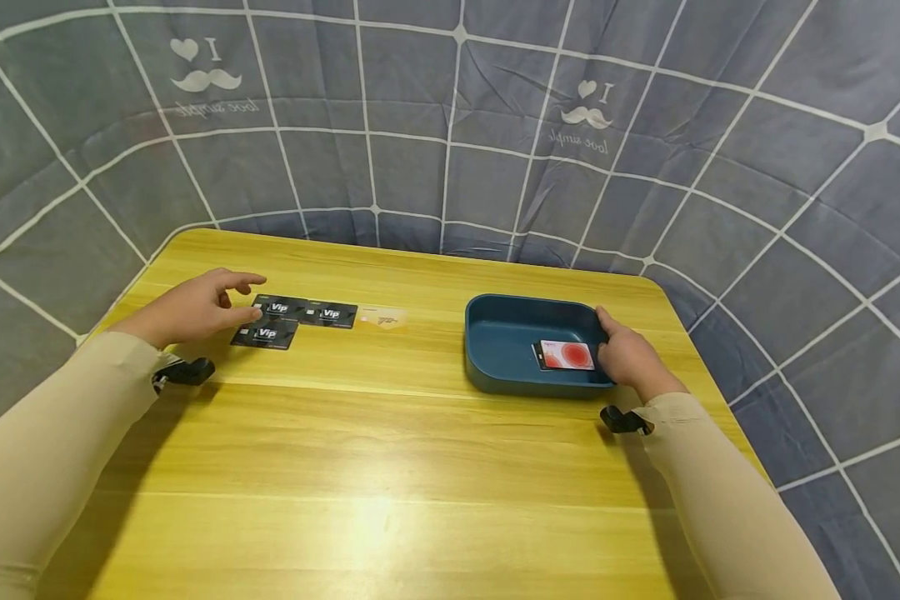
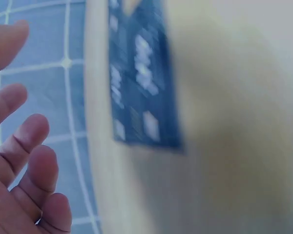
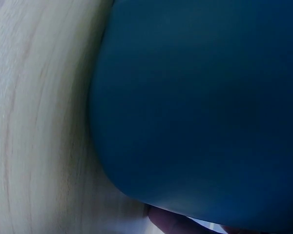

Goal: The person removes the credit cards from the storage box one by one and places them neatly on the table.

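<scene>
My left hand hovers at the left end of a group of cards, its fingers loosely spread and holding nothing. Three black Vip cards lie there: one by the thumb, one right of it and one nearer me. A pale gold card continues the back row. In the left wrist view, the black cards are blurred beside the fingers. My right hand grips the right end of a dark blue box; some fingers are hidden behind its wall. Inside, a white card with a red circle overlaps a dark card.
The box and cards are on a yellow wood-grain table with rounded far corners. A grey-blue curtain with white grid lines stands around its back and sides. Each wrist wears a black camera mount, one at the left cuff.
</scene>
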Tool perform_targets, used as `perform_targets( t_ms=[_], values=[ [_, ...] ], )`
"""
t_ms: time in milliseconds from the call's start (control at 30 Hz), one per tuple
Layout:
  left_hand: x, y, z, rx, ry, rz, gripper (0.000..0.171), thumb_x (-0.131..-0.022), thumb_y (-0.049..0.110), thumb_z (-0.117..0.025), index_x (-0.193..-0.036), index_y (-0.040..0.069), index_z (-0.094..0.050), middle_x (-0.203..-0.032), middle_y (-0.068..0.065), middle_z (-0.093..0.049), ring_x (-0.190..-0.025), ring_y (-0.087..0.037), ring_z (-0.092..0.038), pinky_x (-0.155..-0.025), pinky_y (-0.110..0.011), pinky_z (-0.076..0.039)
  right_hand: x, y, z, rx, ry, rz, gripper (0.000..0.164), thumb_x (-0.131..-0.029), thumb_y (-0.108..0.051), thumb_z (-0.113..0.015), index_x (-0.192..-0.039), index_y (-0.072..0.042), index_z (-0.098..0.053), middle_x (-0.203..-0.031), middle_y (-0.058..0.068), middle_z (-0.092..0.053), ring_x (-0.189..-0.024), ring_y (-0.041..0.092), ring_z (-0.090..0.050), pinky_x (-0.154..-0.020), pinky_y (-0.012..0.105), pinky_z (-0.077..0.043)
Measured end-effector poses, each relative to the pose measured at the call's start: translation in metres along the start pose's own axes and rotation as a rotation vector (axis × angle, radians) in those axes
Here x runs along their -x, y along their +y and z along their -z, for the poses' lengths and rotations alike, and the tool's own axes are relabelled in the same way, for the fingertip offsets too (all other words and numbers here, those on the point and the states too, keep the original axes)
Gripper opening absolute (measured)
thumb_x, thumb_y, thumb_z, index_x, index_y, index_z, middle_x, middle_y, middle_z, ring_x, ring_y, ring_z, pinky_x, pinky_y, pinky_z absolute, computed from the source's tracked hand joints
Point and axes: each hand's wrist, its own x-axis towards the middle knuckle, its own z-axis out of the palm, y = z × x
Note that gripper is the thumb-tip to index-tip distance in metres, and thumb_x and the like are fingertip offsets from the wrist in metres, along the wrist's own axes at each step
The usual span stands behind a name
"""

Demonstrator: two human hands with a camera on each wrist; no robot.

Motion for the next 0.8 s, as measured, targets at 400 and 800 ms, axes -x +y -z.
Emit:
perform_targets(
  t_ms=[400, 800],
  values=[
    [-0.039, 0.067, 0.003, 0.083, 0.015, -0.103, 0.077, -0.103, 0.042, -0.067, -0.167, 0.017, -0.032, -0.143, -0.015, -0.054, -0.089, -0.025, -0.058, -0.073, -0.039, -0.05, -0.002, 0.001, 0.001, 0.003, 0.006, -0.007, 0.073, -0.107, -0.01, -0.038, -0.171, -0.016, -0.002, -0.168, 0.032, -0.024, -0.139, 0.049, -0.046, -0.116, 0.061, -0.042],
    [-0.085, 0.138, -0.021, 0.157, -0.037, -0.233, 0.078, -0.102, 0.044, -0.068, -0.167, 0.021, -0.032, -0.14, -0.007, -0.053, -0.106, -0.026, -0.058, -0.086, -0.043, -0.05, -0.009, 0.003, 0.006, 0.022, 0.008, 0.018, 0.073, -0.107, -0.011, -0.039, -0.17, -0.014, -0.004, -0.165, 0.034, -0.029, -0.135, 0.049, -0.05, -0.116, 0.062, -0.042]
  ],
)
